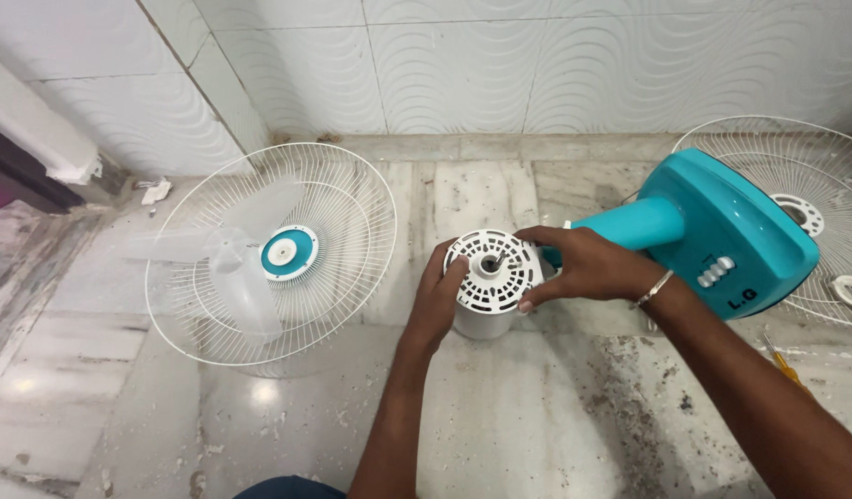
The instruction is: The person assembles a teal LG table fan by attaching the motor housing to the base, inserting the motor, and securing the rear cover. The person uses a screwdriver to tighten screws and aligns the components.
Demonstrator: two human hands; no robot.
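Observation:
A white round fan motor housing with a vented face and a centre shaft stands on the marble floor. My left hand grips its left side, fingers on the rim. My right hand wraps its right side and top edge. The housing joins a teal neck and teal fan base lying to the right, with white buttons on it.
A white wire fan guard with a teal centre cap leans at the left, translucent fan blades resting on it. A second white guard lies behind the base. A yellow screwdriver lies at the right. Tiled wall behind.

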